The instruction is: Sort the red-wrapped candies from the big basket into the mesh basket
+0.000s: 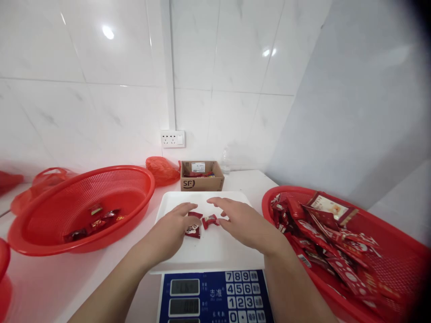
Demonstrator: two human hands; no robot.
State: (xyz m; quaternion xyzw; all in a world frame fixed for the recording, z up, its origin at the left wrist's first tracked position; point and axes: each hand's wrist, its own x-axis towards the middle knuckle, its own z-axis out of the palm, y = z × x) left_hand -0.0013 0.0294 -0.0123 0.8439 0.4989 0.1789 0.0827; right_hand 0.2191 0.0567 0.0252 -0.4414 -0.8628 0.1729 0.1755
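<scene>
My left hand (pixel 170 231) is over the white weighing tray (pixel 208 253) of a scale, fingers apart, its thumb overlapping a flat red packet (pixel 193 231) with pale print. From the right, my right hand (pixel 243 224) reaches over the same tray with fingers spread. Its thumb is close by a small red twist-wrapped candy (pixel 210 221); whether they touch I cannot tell. Both small pieces lie on the tray between my hands, the packet partly hidden by the left one. In front is the scale's blue keypad panel (pixel 215 294) with grey displays.
A red plastic basket (pixel 141 179) with several small wrapped pieces stands at left. Another red basket (pixel 397 233) at right holds many red snack packets (pixel 319 229). Behind the scale are a cardboard box (pixel 202 183) and an orange-red plastic bag (pixel 163 170), close to the tiled wall.
</scene>
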